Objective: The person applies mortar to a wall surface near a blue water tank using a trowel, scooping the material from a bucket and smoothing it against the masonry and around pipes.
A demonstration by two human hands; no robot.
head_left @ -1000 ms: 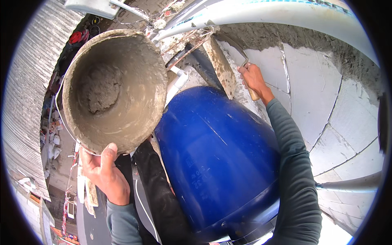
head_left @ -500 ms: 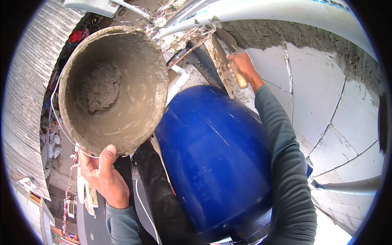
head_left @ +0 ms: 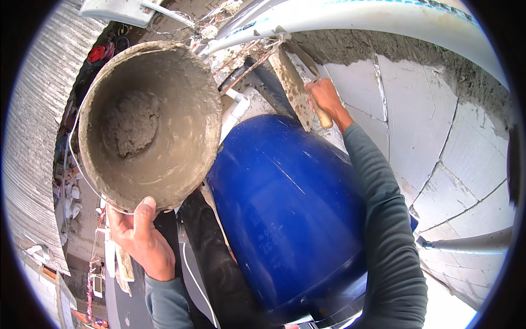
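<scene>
My left hand point(head_left: 143, 237) grips the near rim of a mortar-crusted bucket point(head_left: 183, 159), thumb on the rim. The bucket is tipped so its inside faces me, and a lump of wet grey mortar point(head_left: 130, 123) lies at its bottom. At upper right my right hand point(head_left: 327, 100) is closed round the wooden handle of a trowel point(head_left: 325, 118). The trowel's blade points up and away, beside a mortar-spotted board point(head_left: 293, 88) and the block wall; the hand hides part of it. Below and between my arms stands a big blue drum point(head_left: 290, 214).
White block wall point(head_left: 419, 109) curves along the right, with wet mortar point(head_left: 383, 45) across its top. A thick white pipe point(head_left: 350, 15) arches above. Corrugated roofing point(head_left: 49, 109) lies at far left, above a street-level drop. A white pipe elbow point(head_left: 239, 104) sits beyond the drum.
The view has shifted slightly. My right hand and the trowel have moved only a little by the wall, and my left hand still holds the bucket in nearly the same tilt.
</scene>
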